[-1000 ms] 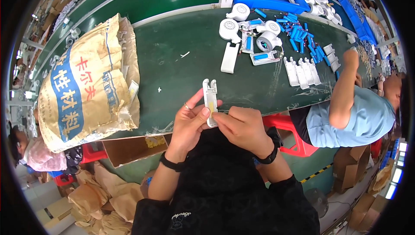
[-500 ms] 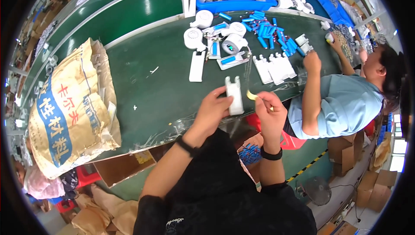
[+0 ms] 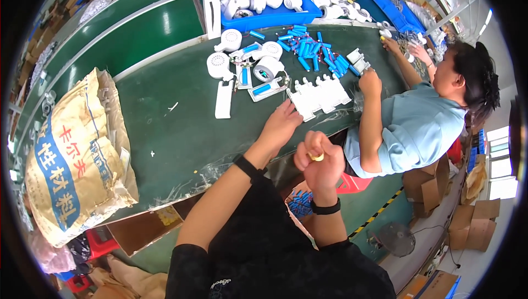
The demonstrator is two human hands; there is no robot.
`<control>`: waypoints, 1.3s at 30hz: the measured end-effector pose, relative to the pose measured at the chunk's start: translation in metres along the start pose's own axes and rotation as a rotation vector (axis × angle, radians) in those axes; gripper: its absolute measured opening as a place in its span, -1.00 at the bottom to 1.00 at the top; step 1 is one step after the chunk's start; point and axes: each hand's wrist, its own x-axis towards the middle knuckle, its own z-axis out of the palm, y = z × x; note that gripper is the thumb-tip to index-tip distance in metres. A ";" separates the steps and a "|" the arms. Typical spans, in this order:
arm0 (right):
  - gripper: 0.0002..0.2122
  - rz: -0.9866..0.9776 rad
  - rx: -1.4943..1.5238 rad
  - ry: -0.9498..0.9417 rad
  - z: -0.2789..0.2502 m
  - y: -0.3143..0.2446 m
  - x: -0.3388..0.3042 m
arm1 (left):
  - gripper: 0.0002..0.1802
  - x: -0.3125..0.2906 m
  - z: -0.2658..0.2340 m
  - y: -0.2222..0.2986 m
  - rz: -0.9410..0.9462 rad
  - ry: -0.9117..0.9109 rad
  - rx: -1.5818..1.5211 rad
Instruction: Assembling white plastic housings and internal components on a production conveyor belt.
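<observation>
My left hand (image 3: 279, 127) reaches over the green table, its fingertips at the left end of a row of white plastic handle shells (image 3: 322, 98). It appears to grip the endmost shell (image 3: 301, 106) by its edge. Close to my body, above the table's near edge, my right hand (image 3: 320, 161) is raised with curled fingers. A small pale yellow piece (image 3: 317, 157) shows at those fingers; whether it is worn or held is unclear. Beyond lie white round fan heads (image 3: 219, 65), a separate flat white shell (image 3: 223, 100) and an open shell with a blue battery cell (image 3: 267, 90).
A pile of blue battery cells (image 3: 313, 48) lies farther back, below a blue tray (image 3: 275, 19) of white parts. At left stands a large paper sack (image 3: 82, 161). A co-worker in a light blue shirt (image 3: 407, 125) works at the right. A carton of blue cells (image 3: 300, 203) is below.
My left hand has brought the white shell from in front of me to the row's left end. My right hand has drawn back toward my body, fingers more curled. The view has shifted.
</observation>
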 end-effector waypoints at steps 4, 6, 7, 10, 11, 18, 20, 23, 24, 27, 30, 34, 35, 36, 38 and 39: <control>-0.59 0.144 -0.122 0.041 0.029 0.020 0.012 | -0.27 -0.052 -0.035 -0.011 0.177 0.156 0.290; -0.62 0.254 -0.227 -0.030 0.068 0.028 0.017 | -0.34 -0.116 -0.056 0.013 0.434 0.313 0.412; -0.71 0.310 -0.264 -0.186 0.080 0.045 0.019 | -0.37 -0.148 -0.073 0.015 0.510 0.458 0.362; -0.87 0.582 -0.493 -0.717 0.144 0.088 0.001 | -0.48 -0.264 -0.124 0.019 0.664 0.973 0.471; -0.83 0.594 -0.453 -0.843 0.161 0.112 -0.016 | -0.53 -0.296 -0.144 0.012 0.724 1.137 0.491; -0.49 1.014 -0.945 -1.285 0.195 0.430 -0.117 | -0.63 -0.504 -0.187 -0.040 0.393 1.851 0.653; -0.41 0.647 -0.495 -0.910 0.090 0.541 -0.125 | -0.61 -0.483 -0.185 -0.044 0.306 1.804 0.592; -0.29 0.955 -0.534 -0.740 0.134 0.510 -0.139 | -0.58 -0.480 -0.178 -0.035 0.407 1.754 0.582; -0.16 1.081 -0.569 -0.643 0.147 0.492 -0.131 | -0.58 -0.473 -0.173 -0.019 0.416 1.759 0.572; -0.60 0.471 -0.887 -1.386 0.174 0.413 -0.133 | -0.62 -0.416 -0.165 0.049 0.435 1.358 0.996; -0.84 0.188 -0.672 -1.664 0.097 0.423 -0.142 | -0.65 -0.283 -0.158 0.132 0.590 0.720 1.200; -0.70 0.299 -0.835 -1.992 0.180 0.183 -0.060 | -0.66 -0.181 -0.238 0.145 0.507 0.783 1.482; -0.70 0.295 -0.864 -1.703 0.170 0.147 -0.034 | -0.66 -0.147 -0.233 0.147 0.546 0.743 1.474; -0.70 0.277 -0.880 -1.406 0.156 0.116 -0.012 | -0.62 -0.115 -0.223 0.151 0.528 0.662 1.489; -0.75 0.049 -1.093 -0.831 0.124 0.069 0.022 | -0.58 -0.063 -0.194 0.147 0.534 0.539 1.510; -0.76 -0.068 -1.216 -0.631 0.114 0.050 0.038 | -0.57 -0.046 -0.184 0.141 0.601 0.475 1.450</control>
